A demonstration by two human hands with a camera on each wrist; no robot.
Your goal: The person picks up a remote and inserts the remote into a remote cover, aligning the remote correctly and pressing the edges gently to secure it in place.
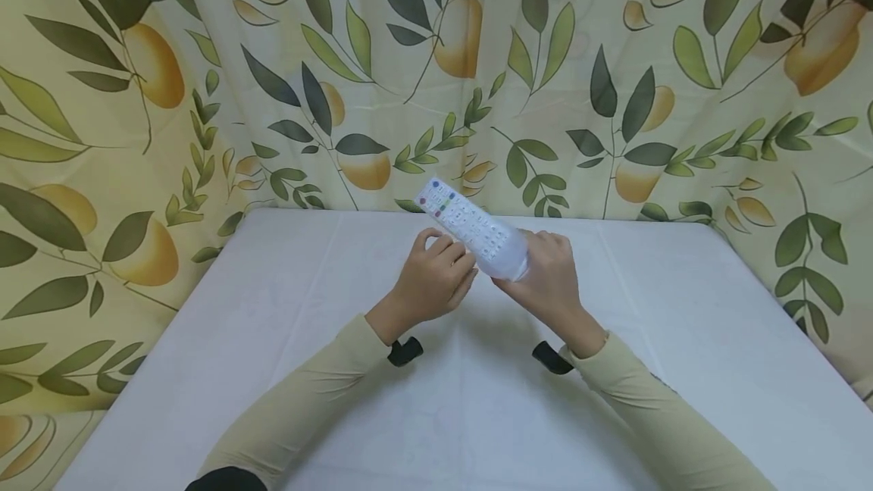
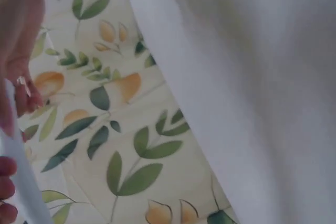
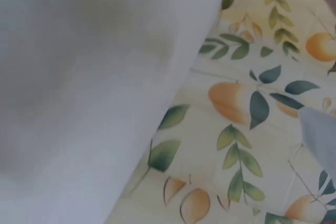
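Note:
A white remote control (image 1: 470, 224), its face full of small buttons, is held up above the table and slants to the upper left. Its lower end looks rounded and translucent. My right hand (image 1: 546, 267) grips it by that lower end. My left hand (image 1: 433, 275) is at its left edge with curled fingers. In the left wrist view, fingertips (image 2: 6, 187) lie against the white side of the remote, and part of the other hand shows above them. The right wrist view catches only a pale corner of the remote (image 3: 319, 137); the right fingers' grip is hidden there.
A white cloth covers the table (image 1: 464, 400) beneath both hands. A curtain (image 1: 423, 120) printed with leaves and orange fruit hangs behind and beside it. Black wrist straps (image 1: 405, 352) sit below both wrists.

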